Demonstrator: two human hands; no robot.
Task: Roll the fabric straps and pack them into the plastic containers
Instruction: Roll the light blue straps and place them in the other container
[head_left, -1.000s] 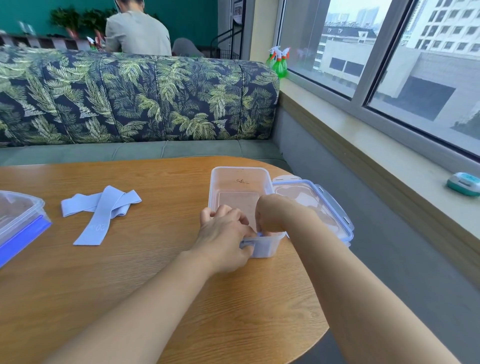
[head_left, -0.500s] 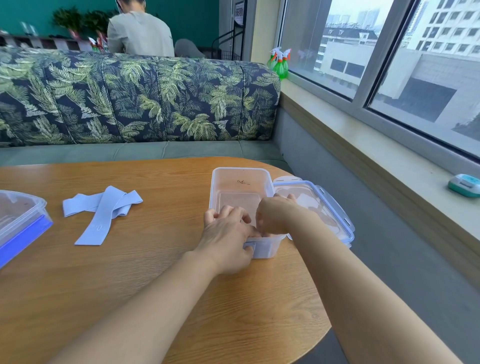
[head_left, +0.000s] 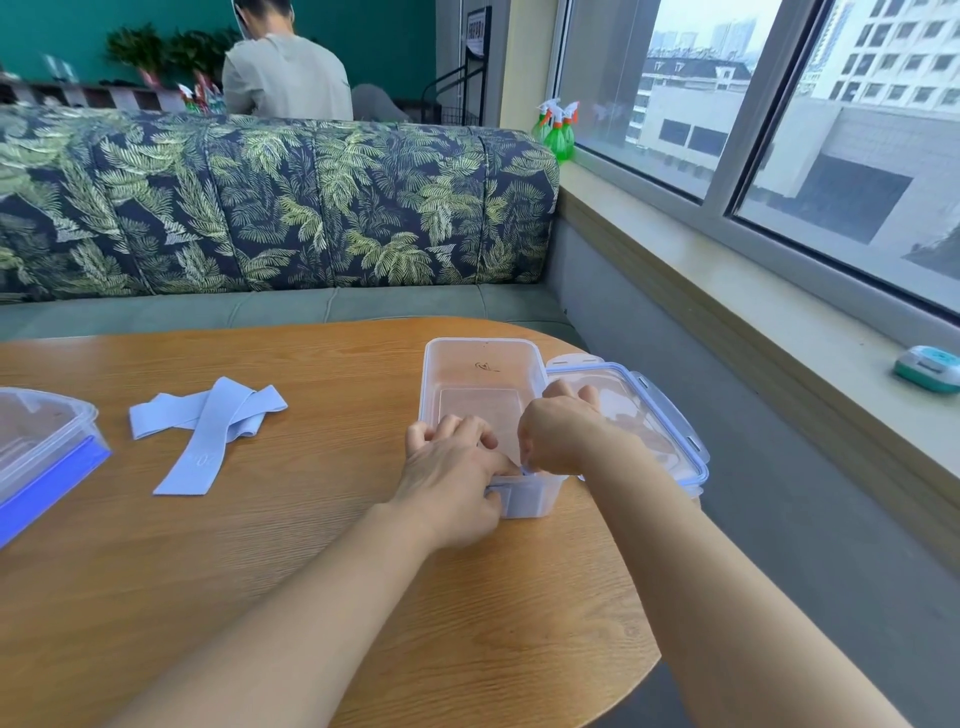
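The wooden worktop (head_left: 260, 571) carries everything. Toward its right edge stands the open clear container (head_left: 480, 345), with its blue-sealed lid (head_left: 670, 415) lying just beside it on the right. A second container (head_left: 41, 447) sits at the far left edge. Between them, two pale blue straps (head_left: 208, 421) lie flat and crossed, not yet rolled.

Both hands meet at the open container's near end. The left hand (head_left: 452, 483) grips that end, thumb on the outer wall and fingers curled over the rim. The right hand (head_left: 561, 436) reaches inside, fingers curled down on the rolled strap (head_left: 527, 501), which shows pale blue through the near wall. The fingertips themselves are hidden.

The strap looks light, soft and springy, so a roll will probably try to uncoil. It is best pinched across its turns and wedged against a wall. The thin box could slide, hence the bracing grip.
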